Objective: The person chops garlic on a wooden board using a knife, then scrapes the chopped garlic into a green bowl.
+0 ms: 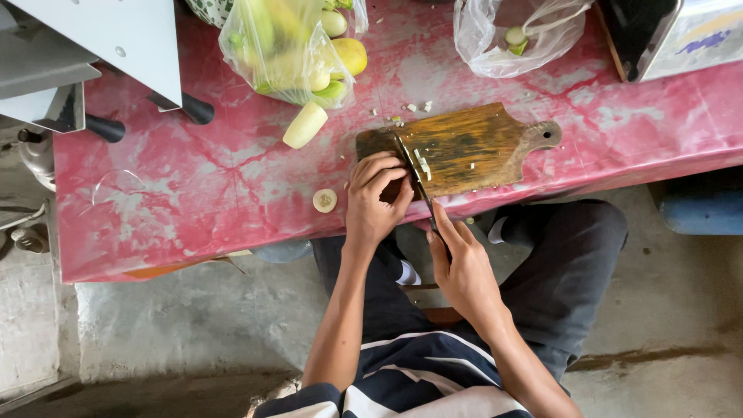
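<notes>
Right now your left hand (pixel 373 200) curls over something hidden at the cutting board's (pixel 472 147) near-left corner on the counter (pixel 193 193); your right hand (pixel 463 267) grips the knife (pixel 416 176), blade running lengthwise just beside those knuckles

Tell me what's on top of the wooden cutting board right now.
On the cutting board: the left hand, curled over its near-left corner, the knife held by the right hand, and pale chopped bits beside the blade. Whatever the left hand presses down is covered by its fingers.
</notes>
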